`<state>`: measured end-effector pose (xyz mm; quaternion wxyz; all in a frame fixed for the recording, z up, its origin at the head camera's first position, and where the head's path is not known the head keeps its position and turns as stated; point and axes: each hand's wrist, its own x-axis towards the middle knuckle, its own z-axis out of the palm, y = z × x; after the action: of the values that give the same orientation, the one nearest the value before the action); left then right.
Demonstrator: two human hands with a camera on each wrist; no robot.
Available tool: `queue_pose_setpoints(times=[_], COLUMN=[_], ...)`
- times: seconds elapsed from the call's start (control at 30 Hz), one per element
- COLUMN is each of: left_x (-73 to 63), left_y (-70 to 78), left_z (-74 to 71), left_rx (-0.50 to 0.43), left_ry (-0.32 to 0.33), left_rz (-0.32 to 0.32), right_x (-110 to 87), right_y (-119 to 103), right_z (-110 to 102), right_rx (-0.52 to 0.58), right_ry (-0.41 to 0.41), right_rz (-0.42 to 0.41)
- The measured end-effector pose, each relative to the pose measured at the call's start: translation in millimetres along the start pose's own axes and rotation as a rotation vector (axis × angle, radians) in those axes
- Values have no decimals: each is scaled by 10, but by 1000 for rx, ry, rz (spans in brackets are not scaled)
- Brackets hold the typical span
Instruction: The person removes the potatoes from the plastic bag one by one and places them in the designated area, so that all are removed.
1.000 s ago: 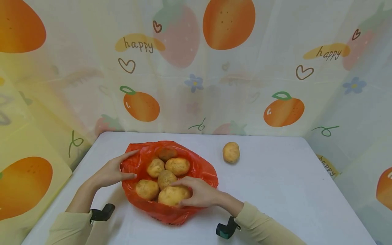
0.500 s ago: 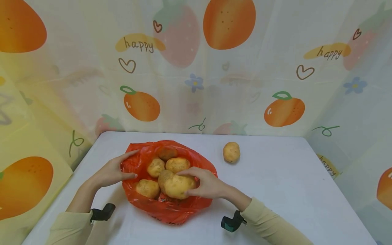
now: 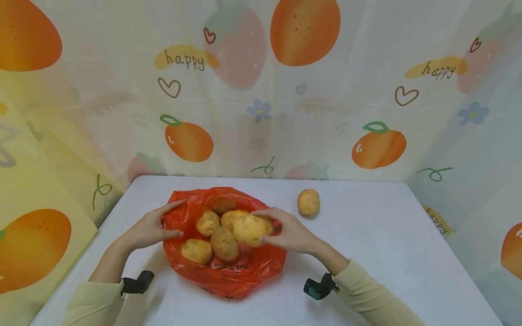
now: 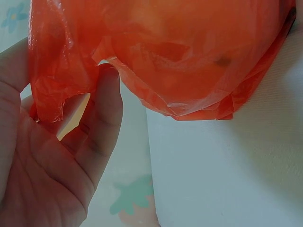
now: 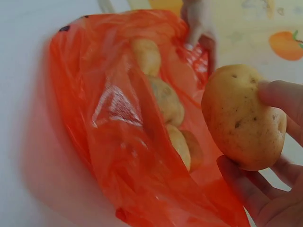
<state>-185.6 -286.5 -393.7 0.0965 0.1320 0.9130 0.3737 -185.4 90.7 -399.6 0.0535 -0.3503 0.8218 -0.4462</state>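
A red plastic bag lies wide at its mouth on the white table, with several potatoes inside. My left hand grips the bag's left rim; in the left wrist view the thin red film runs between thumb and curled fingers. My right hand pinches a large potato between thumb and fingers, raised over the bag's right side. The right wrist view has this held potato close up, apart from those in the bag. Behind it, part of another potato is hidden.
One loose potato lies on the white table behind and right of the bag. A fruit-printed curtain hangs behind the table and along both sides. Each wrist wears a black camera.
My right hand has picked up the large front potato and moved it up and to the right. A potato behind it and printing on the bag now show. The left hand stays put.
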Motion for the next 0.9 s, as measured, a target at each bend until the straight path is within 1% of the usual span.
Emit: queue_pose_setpoints(times=[0.17,0.4,0.63,0.9], left_x=[5,2,3,2], left_y=[-4,3,4,-4], left_z=[2,0,0,-1], left_rx=[-7,-9,-14,-16], left_ry=[-8,-10,-9,-12], left_rz=[-8,-11,-8,-22], right_x=[-36,-87,-137,-189], right_y=[30,86,198,345], right_z=[-92,-230,-384,-540], right_rx=[39,108,81,21], right_ry=[57,119,197,274], right_rz=[40,128,126,198])
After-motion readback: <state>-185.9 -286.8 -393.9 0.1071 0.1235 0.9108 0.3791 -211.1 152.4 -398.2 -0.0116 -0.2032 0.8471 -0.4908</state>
